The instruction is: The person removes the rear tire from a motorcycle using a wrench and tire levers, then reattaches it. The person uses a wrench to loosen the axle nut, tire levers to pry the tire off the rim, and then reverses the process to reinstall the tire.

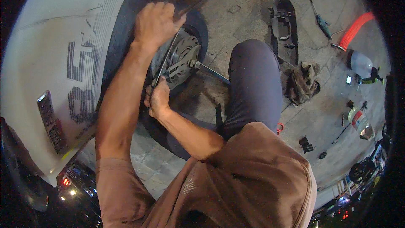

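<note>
My left hand (155, 23) is closed at the top of a thin metal rod (170, 48), beside the dark upper edge of the white vehicle's wheel arch. My right hand (158, 97) grips lower on that rod, at the left side of the slotted brake disc (183, 44); its fingertips are partly hidden. A flat metal plate (181, 65) lies across the disc by the hub, where a long shaft (213, 71) with a fitting at its end runs toward my right knee. A dark tyre (202, 29) surrounds the disc.
Vehicle body (50, 50) at left. Right knee (253, 76) beside the wheel. On the paving: black plastic part (284, 31), screwdriver-like tool (322, 25), red coiled hose (354, 31), rag (301, 84), spray bottle (360, 65), plastic bottle (360, 122), red-handled tool (280, 128), several small parts.
</note>
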A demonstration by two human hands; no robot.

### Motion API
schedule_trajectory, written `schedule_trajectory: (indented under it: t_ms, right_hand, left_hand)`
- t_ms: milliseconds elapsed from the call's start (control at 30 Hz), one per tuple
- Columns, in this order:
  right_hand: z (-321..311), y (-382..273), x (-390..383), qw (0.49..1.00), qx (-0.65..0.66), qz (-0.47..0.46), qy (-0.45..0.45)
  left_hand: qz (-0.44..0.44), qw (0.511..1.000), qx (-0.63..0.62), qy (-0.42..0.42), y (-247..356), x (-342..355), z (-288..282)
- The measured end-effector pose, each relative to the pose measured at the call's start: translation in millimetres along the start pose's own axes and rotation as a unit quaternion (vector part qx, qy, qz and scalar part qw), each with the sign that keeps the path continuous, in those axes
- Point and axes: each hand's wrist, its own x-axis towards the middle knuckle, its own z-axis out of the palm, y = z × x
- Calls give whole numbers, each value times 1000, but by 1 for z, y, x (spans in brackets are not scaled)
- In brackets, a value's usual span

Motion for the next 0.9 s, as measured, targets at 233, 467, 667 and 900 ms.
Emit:
schedule_trajectory:
  t_ms: [233,467,667,900]
  right_hand:
    - [9,0,3,1000,-14,21,3]
    - [11,3,-1,992,99,38,-66]
    - [5,4,6,991,108,39,-71]
    - [5,1,15,998,44,15,-41]
  left_hand:
    - [11,1000,-5,-9,-1,0,-3]
    - [-5,1000,-16,-11,0,-1,-4]
    - [-22,998,-29,-46,1,-2,-5]
    - [-25,998,-45,-43,1,-3,-3]
